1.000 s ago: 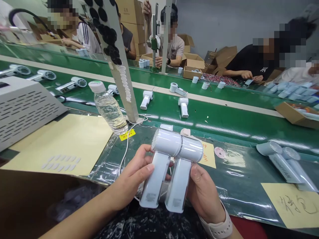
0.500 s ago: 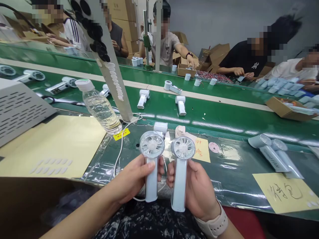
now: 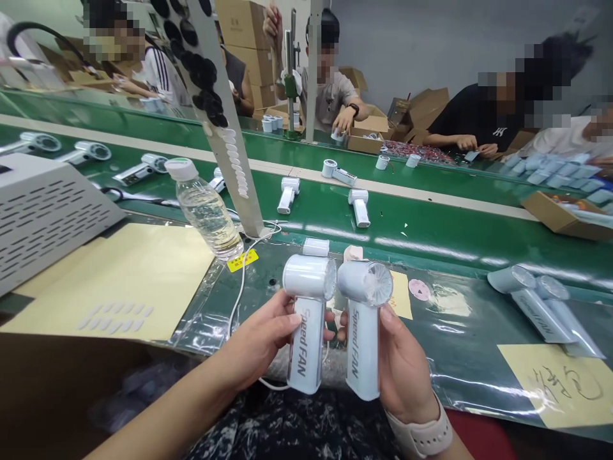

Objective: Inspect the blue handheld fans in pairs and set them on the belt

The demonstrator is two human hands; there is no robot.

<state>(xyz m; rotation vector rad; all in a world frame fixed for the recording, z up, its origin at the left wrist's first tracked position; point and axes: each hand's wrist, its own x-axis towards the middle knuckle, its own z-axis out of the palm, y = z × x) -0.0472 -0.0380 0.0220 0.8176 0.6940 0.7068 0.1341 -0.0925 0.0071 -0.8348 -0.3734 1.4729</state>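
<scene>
My left hand (image 3: 256,338) is shut around the handle of a white handheld fan (image 3: 306,326) printed "Speed FAN". My right hand (image 3: 405,364), with a pale watch strap (image 3: 421,434) on its wrist, grips a matching fan (image 3: 361,332). Both fans stand upright side by side, with a small gap between them. Their round heads are turned partly sideways, and the right fan's grille shows. Beneath them, a white cable (image 3: 242,287) runs across a clear plastic sheet (image 3: 460,358) on the bench.
A water bottle (image 3: 205,211) and a grey metal box (image 3: 48,217) stand to my left, beside a yellow paper (image 3: 115,281). Several fans ride a green conveyor belt (image 3: 407,223) ahead. Bagged fans (image 3: 541,306) lie right. Co-workers (image 3: 479,115) sit beyond the belt.
Both fans have rotated in my hands. Their grilles faced me half a second ago; now the heads turn sideways and the printed handles show. A co-worker's hand has moved back from the box.
</scene>
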